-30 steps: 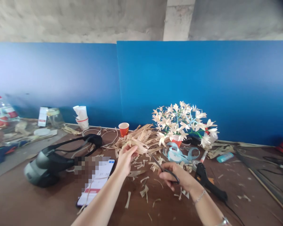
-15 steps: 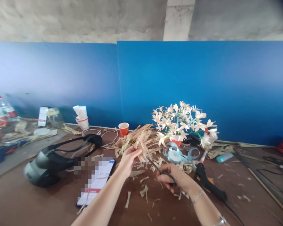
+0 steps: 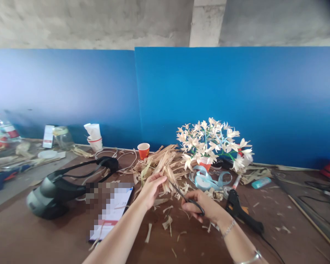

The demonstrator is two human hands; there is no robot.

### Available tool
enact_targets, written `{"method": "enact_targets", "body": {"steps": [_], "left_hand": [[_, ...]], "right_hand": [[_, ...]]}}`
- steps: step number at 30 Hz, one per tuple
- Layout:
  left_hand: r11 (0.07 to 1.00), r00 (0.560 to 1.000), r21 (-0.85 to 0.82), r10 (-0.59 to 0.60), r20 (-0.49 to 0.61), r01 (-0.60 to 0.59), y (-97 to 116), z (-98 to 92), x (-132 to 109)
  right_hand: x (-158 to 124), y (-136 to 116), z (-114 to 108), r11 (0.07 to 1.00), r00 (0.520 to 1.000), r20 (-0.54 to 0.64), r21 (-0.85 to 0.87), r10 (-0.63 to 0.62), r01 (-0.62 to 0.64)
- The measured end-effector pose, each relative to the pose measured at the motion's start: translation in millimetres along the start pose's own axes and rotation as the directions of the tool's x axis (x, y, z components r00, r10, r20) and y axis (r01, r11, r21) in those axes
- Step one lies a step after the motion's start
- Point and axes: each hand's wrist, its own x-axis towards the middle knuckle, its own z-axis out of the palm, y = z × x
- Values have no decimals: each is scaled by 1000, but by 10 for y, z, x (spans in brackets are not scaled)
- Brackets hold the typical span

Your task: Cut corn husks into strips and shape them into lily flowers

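Note:
My left hand [image 3: 150, 188] pinches a bundle of dried husk strips [image 3: 165, 169] lifted from the pile on the brown table [image 3: 44, 234]. My right hand [image 3: 200, 206] grips black scissors [image 3: 185, 196], whose blades point up and left at the bottom of that bundle. Cut husk scraps [image 3: 168, 222] lie on the table below both hands. Behind them stands a bouquet of pale husk flowers [image 3: 211, 141] in a red cup.
A black glue gun [image 3: 240, 212] lies right of my right hand, with light blue ribbon [image 3: 207, 180] beside it. A phone [image 3: 111, 214] and a black headset [image 3: 57, 187] lie to the left. A small red cup [image 3: 143, 150] stands by the blue wall.
My left hand has raised the husk bundle more upright and moved slightly right. My right hand has brought the scissors up and left, closer to the bundle.

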Motion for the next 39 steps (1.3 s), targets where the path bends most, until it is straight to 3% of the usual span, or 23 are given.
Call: {"method": "enact_targets", "body": {"steps": [11, 14, 18, 22, 25, 27, 33, 39], "left_hand": [[998, 1000, 65, -27, 1, 27, 16, 39, -7], [998, 998, 64, 29, -53, -26, 8, 5, 27], [974, 970, 148, 191, -151, -169, 28, -78, 87], [846, 905, 501, 344, -249, -183, 76, -173, 131], [772, 882, 621, 381, -278, -138, 92, -252, 169], [706, 868, 700, 412, -278, -112, 85, -303, 196], [543, 855, 838, 459, -242, -54, 75, -380, 225], [504, 851, 859, 487, -197, -89, 126, -371, 189]], "right_hand": [[0, -18, -46, 995, 999, 1, -94, 41, -41], [2, -13, -49, 993, 999, -5, -107, 47, -47], [-2, 1, -46, 979, 997, -60, -194, 49, -59], [-49, -17, -46, 863, 977, -213, -494, -3, -105], [-93, -37, -53, 747, 960, -263, -656, -97, -105], [-108, -37, -63, 719, 958, -263, -687, -112, -105], [-109, -43, -83, 714, 966, -236, -694, -109, -89], [-117, -83, -37, 842, 989, -142, -531, 28, -100]]}}
